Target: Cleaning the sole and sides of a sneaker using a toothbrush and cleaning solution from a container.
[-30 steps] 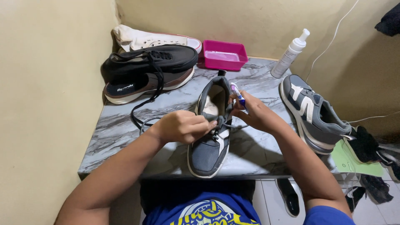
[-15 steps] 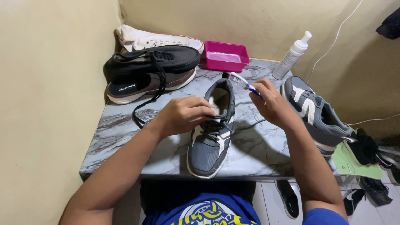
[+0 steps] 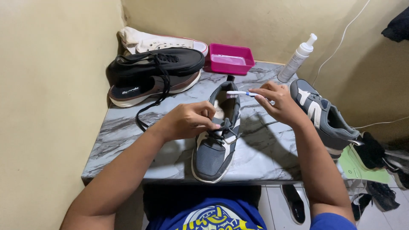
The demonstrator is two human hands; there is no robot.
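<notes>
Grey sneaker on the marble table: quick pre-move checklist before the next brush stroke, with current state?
1. Grey sneaker steadied: left hand grips it at the laces. Ok.
2. Toothbrush held: right hand pinches the handle. Ok.
3. Bristle end at the shoe: at the collar rim; contact cannot tell.
4. Sneaker fully on the marble table: toe lies at the near edge. Not ok.
5. Spray bottle upright, apart from both hands. Ok.
6. Pink tray contents: cannot tell.
</notes>
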